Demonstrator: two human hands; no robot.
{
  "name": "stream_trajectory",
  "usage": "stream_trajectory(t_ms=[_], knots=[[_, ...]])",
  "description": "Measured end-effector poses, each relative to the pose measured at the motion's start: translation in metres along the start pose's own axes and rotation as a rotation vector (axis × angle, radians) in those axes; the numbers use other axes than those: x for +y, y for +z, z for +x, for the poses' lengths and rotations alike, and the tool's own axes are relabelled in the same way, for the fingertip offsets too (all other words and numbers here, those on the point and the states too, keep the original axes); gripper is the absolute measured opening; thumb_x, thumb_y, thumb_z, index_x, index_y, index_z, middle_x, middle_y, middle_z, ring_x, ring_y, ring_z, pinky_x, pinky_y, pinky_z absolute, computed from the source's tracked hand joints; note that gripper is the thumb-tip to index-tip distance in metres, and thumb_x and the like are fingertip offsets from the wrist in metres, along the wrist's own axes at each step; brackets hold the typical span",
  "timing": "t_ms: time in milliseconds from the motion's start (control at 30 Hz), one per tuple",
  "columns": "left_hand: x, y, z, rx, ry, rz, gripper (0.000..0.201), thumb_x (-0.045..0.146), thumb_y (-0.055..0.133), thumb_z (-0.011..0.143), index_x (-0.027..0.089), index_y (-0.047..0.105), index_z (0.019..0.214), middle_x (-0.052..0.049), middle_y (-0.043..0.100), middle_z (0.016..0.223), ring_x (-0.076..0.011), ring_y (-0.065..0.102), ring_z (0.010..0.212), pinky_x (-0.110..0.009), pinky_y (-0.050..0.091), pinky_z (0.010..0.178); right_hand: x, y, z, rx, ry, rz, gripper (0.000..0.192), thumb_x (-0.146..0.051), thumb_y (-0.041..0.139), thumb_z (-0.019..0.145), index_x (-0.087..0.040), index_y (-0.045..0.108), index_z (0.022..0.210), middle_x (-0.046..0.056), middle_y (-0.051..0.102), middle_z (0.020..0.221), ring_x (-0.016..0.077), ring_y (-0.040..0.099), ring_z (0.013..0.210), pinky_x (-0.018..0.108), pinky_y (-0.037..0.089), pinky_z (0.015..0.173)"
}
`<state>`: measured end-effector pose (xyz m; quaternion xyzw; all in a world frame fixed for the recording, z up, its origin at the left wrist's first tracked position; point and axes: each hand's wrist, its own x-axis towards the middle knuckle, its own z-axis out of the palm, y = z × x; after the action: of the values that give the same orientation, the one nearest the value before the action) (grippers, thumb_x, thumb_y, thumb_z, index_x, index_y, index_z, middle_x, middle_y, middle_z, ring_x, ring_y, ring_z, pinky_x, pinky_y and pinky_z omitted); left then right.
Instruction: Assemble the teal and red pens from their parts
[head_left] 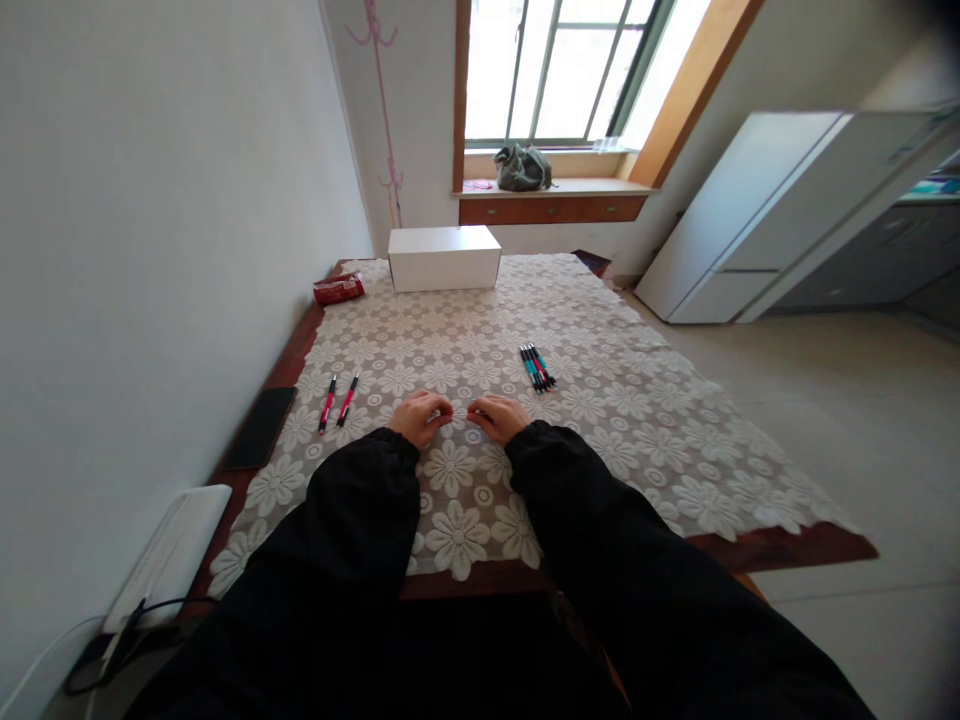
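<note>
- left hand point(421, 415), right hand point(496, 415): curled, fingertips meeting on something small; its nature cannot be told
- red pens point(337, 400) left; dark pens point(537, 367) right
- advice: steady both wrists on counter point(600, 420)

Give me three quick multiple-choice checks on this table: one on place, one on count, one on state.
1. Where does the white box stand?
A. far end of the table
B. near edge
C. on the floor

2. How many red pens lie left of the hands?
A. one
B. two
C. four

3. How are the hands placed?
A. wide apart
B. raised in the air
C. close together on the cloth

Answers: 1 A, the box sits toward the window. 2 B, a pair lies side by side. 3 C, the left hand and right hand nearly meet, fingers curled, on the lace tablecloth.
</note>
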<state>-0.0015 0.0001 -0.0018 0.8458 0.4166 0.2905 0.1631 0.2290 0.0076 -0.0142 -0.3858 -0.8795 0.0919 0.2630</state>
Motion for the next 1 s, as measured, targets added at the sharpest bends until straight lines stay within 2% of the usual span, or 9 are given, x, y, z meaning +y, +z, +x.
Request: stream_trajectory(t_ms=[200, 300, 433, 667, 1000], knots=[[0.0009, -0.0008, 0.0005, 0.059, 0.032, 0.018, 0.011, 0.03, 0.06, 0.089, 0.022, 0.068, 0.092, -0.003, 0.072, 0.094, -0.0198, 0.063, 0.095, -0.035, 0.048, 0.09, -0.0061, -0.0061, 0.001, 0.056, -0.078, 0.051, 0.022, -0.017, 0.045, 0.093, -0.02, 0.065, 0.102, 0.006, 0.068, 0.093, 0.02, 0.059, 0.091, 0.03, 0.046, 0.082], [0.0016, -0.0008, 0.0004, 0.07, 0.021, 0.023, 0.014, 0.031, 0.058, 0.09, 0.023, 0.069, 0.094, -0.003, 0.073, 0.095, -0.0199, 0.063, 0.095, -0.035, 0.048, 0.091, -0.0053, -0.0057, 0.0007, 0.056, -0.061, 0.056, 0.024, -0.016, 0.045, 0.092, -0.021, 0.065, 0.106, 0.006, 0.068, 0.095, 0.02, 0.059, 0.093, 0.031, 0.047, 0.084], [0.0019, -0.0005, -0.0001, 0.073, -0.014, 0.025, 0.014, 0.031, 0.059, 0.09, 0.023, 0.07, 0.095, -0.003, 0.073, 0.095, -0.0199, 0.064, 0.096, -0.035, 0.049, 0.091, -0.0033, -0.0044, 0.0001, 0.027, 0.009, 0.047, 0.026, -0.02, 0.049, 0.093, -0.02, 0.064, 0.113, 0.006, 0.068, 0.094, 0.0184, 0.061, 0.087, 0.029, 0.048, 0.08], [0.0013, -0.0008, -0.0006, 0.062, 0.014, 0.024, 0.013, 0.031, 0.062, 0.088, 0.023, 0.07, 0.095, -0.002, 0.072, 0.092, -0.0199, 0.064, 0.095, -0.034, 0.049, 0.09, -0.003, -0.0039, 0.0002, -0.029, 0.019, 0.03, 0.023, -0.024, 0.048, 0.097, -0.021, 0.069, 0.106, 0.006, 0.068, 0.092, 0.0171, 0.062, 0.087, 0.027, 0.047, 0.079], [0.0024, -0.0007, -0.0005, 0.081, 0.036, 0.025, 0.014, 0.031, 0.065, 0.085, 0.024, 0.068, 0.096, -0.003, 0.072, 0.094, -0.0204, 0.063, 0.098, -0.036, 0.05, 0.092, -0.0037, -0.0037, 0.0004, -0.058, 0.028, 0.027, 0.02, -0.023, 0.05, 0.095, -0.021, 0.067, 0.104, 0.006, 0.068, 0.095, 0.018, 0.062, 0.09, 0.028, 0.047, 0.081]])
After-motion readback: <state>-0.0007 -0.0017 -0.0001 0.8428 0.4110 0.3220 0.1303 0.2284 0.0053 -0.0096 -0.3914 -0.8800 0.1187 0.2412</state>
